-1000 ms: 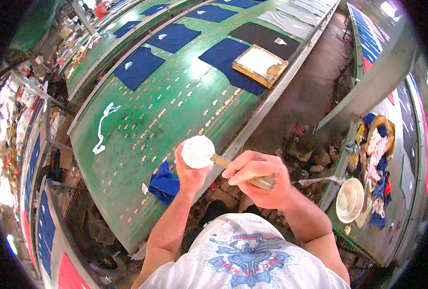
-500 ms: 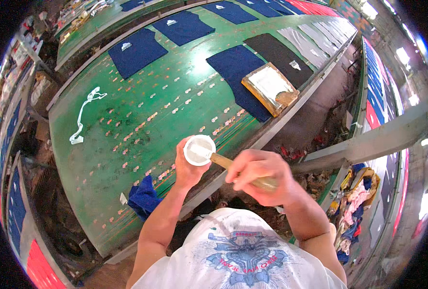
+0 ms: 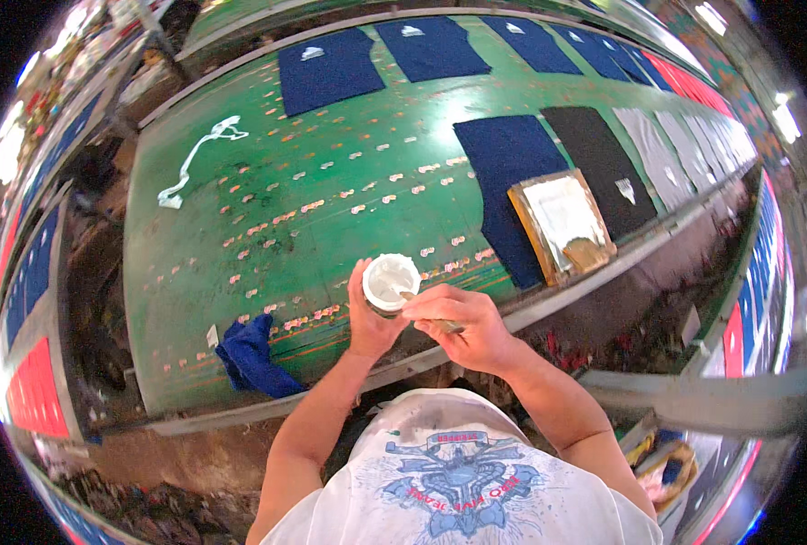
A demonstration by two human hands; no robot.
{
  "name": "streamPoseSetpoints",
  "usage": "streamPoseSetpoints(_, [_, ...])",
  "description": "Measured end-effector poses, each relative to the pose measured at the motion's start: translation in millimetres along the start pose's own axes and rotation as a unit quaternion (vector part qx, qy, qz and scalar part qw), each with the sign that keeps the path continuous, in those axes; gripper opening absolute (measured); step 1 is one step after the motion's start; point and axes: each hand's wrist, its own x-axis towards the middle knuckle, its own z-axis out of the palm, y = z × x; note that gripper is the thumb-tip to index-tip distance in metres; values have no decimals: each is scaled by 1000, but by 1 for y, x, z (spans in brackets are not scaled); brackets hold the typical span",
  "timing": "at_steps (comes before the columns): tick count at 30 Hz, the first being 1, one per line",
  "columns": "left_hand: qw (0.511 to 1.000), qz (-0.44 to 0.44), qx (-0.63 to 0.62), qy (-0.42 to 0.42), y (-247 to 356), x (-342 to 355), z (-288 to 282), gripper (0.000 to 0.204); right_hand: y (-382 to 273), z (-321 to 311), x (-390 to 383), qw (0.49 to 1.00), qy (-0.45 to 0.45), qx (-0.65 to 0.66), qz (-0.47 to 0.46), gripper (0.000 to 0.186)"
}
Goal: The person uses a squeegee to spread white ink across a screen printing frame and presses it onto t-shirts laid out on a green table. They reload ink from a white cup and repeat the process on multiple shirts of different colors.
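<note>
My left hand (image 3: 370, 320) is wrapped round a small white tub (image 3: 392, 280) with white paste inside, tilted so its open top shows. My right hand (image 3: 469, 332) grips a spatula (image 3: 446, 325) by its wooden handle. The spatula's far end is down in the tub, and its blade is mostly hidden by the paste and rim. Both hands are above the near edge of a long green table (image 3: 313, 245). A wood-framed printing screen (image 3: 562, 216), smeared white, lies to their right, partly over a navy fabric piece (image 3: 510, 145).
A crumpled navy cloth (image 3: 256, 356) lies at the table's near left. Navy pieces (image 3: 331, 73) with white prints line the far side. A black piece (image 3: 601, 163) and grey pieces (image 3: 653, 154) stretch right. A white strip (image 3: 190, 163) lies far left. A metal beam (image 3: 694, 400) crosses at right.
The spatula has gone deeper into the tub, and my right hand has come left and closer to it. The view has turned, so the table and screen appear shifted.
</note>
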Motion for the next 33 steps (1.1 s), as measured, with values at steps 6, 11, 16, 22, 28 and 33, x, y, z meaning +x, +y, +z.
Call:
streamPoseSetpoints(6, [984,-76,-31,156,12,-15,69,122,-2,-50,-6,994,33,-10,-102,29])
streamPoseSetpoints(11, [967,-128,-32,217,41,4,77,102,-30,-89,-18,980,136,-5,-145,22])
streamPoseSetpoints(16, [958,-140,-182,170,74,1,62,96,-35,-102,-30,986,89,94,-109,13])
streamPoseSetpoints(22, [977,-128,-156,70,77,-6,38,102,-36,-133,-33,987,12,154,-55,13])
streamPoseSetpoints(28, [995,-74,-60,-5,35,-13,41,103,3,-84,-44,995,-15,98,-22,18])
streamPoseSetpoints(33, [997,-69,-18,-35,22,-13,36,103,-4,-85,-34,993,32,115,-6,20])
